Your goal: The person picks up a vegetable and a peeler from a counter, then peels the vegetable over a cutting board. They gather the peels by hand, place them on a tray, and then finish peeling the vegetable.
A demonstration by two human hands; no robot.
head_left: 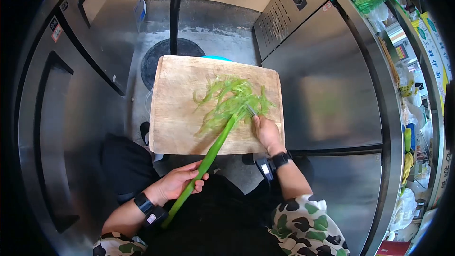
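Observation:
My left hand (177, 183) is wrapped around the lower part of a long green vegetable stalk (215, 148). The stalk slants up and away from me, its far end resting over a wooden cutting board (175, 109). My right hand (267, 132) is closed on a peeler (251, 110), whose metal end shows beside the stalk's tip; its handle is hidden in my fingers. Thin pale-green peelings (232, 92) lie in a loose heap on the board, around and under the stalk's far end.
Steel cabinets stand close on the left (78, 114) and right (327, 80). Behind the board are a dark round lid (159, 57) on the floor and a black upright pole (176, 14). Bagged goods crowd the shelf (410, 90) at far right.

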